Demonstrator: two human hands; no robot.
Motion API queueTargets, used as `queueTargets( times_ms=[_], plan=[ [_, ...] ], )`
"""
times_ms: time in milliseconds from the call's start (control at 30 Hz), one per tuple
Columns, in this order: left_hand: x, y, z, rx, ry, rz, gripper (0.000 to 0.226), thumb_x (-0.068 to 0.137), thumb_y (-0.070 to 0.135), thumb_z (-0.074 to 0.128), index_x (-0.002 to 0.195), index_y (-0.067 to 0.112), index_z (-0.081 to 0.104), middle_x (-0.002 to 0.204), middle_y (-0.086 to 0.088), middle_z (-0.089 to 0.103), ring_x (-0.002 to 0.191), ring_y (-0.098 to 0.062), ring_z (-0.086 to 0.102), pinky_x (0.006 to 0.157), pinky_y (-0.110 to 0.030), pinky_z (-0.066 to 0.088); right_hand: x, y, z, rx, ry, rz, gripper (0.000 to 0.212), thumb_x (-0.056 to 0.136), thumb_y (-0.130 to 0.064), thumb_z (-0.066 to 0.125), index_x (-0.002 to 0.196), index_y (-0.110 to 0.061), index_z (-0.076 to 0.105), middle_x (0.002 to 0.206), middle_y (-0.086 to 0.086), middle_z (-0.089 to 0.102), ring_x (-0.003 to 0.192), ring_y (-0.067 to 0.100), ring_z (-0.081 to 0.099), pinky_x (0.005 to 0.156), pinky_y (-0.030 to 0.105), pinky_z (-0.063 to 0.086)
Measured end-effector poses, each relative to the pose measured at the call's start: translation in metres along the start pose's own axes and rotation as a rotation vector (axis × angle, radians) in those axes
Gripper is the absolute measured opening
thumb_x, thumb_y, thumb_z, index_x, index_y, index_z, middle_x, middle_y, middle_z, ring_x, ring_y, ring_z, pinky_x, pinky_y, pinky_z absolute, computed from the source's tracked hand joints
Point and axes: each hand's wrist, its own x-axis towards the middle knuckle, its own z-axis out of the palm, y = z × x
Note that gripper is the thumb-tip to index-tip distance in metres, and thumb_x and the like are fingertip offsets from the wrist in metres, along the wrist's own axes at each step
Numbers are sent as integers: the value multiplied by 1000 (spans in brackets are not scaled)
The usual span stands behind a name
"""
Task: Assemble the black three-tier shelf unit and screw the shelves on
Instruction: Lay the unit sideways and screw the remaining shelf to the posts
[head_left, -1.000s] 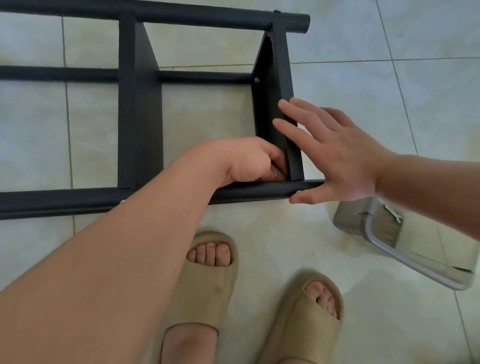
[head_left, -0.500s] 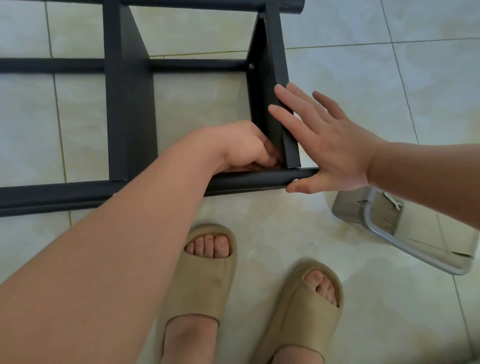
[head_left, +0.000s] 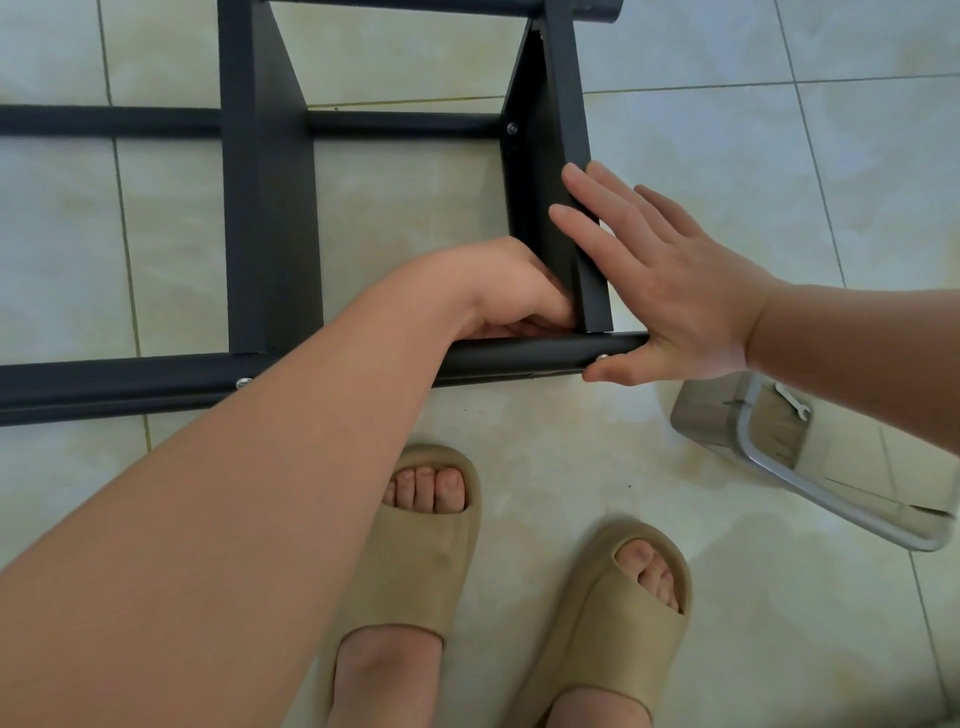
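Bracing the shelf (head_left: 569, 119), seemingly stiff and light, the right hand (head_left: 675, 291) presses straight fingers flat on it; the left hand (head_left: 509, 291) curls its fingers inside the corner, grip hidden.

The shelf frame (head_left: 270, 208) has slid a little toward 12 o'clock in my view, and the picture's top edge now cuts its far pole (head_left: 582, 9). My left hand (head_left: 498, 291) has curled tighter into the corner, hiding the small silver piece I saw at its fingertips a second ago.
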Motion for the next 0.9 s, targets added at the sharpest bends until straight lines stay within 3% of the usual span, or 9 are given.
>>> queueTargets(
  times_ms=[133,233,433,667,767,900],
  plan=[
    [0,-2,0,-5,-6,8,15,84,-1,62,76,9,69,67,-6,69,62,-18,67,64,-26,56,0,1,1,11,14,-4,117,80,-87,36,160,-6,8,168,17,-2,156,35,0,119,63,20],
    [-2,-1,0,7,-11,6,25,79,-6,62,69,14,73,67,-5,72,61,-17,70,56,-23,55,0,2,1,21,24,-10,116,81,-87,34,160,-6,9,168,17,-1,156,36,1,119,63,22],
    [-1,-1,0,104,27,5,19,75,-1,69,79,17,74,64,-3,72,54,-14,68,50,-19,49,0,1,3,32,29,-14,115,81,-88,33,160,-8,8,168,16,-1,156,36,1,119,63,22],
    [2,-4,-1,93,37,-15,20,75,4,73,68,23,77,68,-3,73,57,-15,69,54,-20,50,0,2,3,30,18,-10,116,81,-91,26,160,-8,7,168,16,-2,156,35,-1,120,62,20],
    [3,-4,-1,75,34,-25,15,75,4,72,74,17,79,68,-6,73,55,-16,67,54,-21,52,0,2,3,36,21,-11,116,81,-91,27,160,-8,8,168,16,-2,156,35,0,120,62,20],
    [1,-4,-3,-74,-19,-58,13,78,-1,68,87,3,76,80,-14,75,72,-23,73,69,-31,59,0,1,3,37,20,-10,116,81,-90,28,160,-8,7,168,15,-2,156,35,-1,120,62,20]
  ],
)
